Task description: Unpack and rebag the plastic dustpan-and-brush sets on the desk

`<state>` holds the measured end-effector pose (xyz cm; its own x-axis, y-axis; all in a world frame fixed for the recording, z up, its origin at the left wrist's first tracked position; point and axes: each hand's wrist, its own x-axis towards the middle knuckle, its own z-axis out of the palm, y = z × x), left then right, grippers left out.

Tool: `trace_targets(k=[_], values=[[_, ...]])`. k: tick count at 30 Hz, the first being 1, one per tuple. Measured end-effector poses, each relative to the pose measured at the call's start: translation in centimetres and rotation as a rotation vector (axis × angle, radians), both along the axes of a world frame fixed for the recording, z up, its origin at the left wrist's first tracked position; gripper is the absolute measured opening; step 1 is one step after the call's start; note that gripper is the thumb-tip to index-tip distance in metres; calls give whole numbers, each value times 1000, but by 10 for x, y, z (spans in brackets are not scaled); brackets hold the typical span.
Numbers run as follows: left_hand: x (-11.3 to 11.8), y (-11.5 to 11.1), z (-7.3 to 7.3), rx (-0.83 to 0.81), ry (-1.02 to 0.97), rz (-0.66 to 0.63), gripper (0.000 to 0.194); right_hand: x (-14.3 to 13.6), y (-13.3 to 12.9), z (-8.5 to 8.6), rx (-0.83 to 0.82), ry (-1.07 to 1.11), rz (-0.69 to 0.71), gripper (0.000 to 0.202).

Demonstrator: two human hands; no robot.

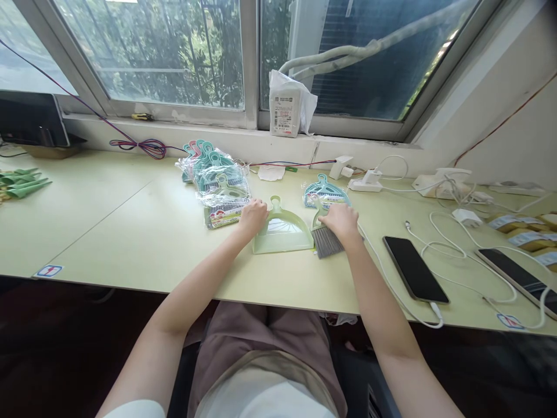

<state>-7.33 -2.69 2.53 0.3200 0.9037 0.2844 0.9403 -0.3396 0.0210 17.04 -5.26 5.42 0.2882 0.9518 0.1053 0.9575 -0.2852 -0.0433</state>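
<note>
A pale green dustpan (285, 232) lies on the table in front of me, its looped handle pointing to the window. My left hand (253, 218) grips its left edge, with the fingertips partly hidden. In my right hand (342, 220) is a small hand brush (327, 241) with grey bristles and a pale green handle; the bristles point toward me, beside the dustpan's right corner. Beyond the right hand lies a wrapped blue-green dustpan and brush set (324, 190). Several more wrapped sets (217, 174) are piled beyond my left hand.
Right of my right arm lie a black phone (415, 268) on a white cable and a second phone (517, 278). A power strip (364, 183) with chargers stands at the back. A white package (287, 107) rests on the sill. Green items (24, 183) lie far left.
</note>
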Motion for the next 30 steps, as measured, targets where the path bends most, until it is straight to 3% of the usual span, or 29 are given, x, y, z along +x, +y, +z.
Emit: trace_targets(k=[3,8,16,24,30], values=[[1,0,0,-10,1,19,31,12,-4,15,88,131,2,33],[5,-4,0,-50,-38,58,31,4,-12,27,114,506,287,24],[15,-10,-7,-98,-90,-49,29,-53,-15,-9,158,112,275,31],[20,-14,-8,-135,-158,-79,40,-57,-4,-32,103,158,296,28],[21,-13,-13,-260,-307,-64,24,-59,-2,-39,113,214,286,27]])
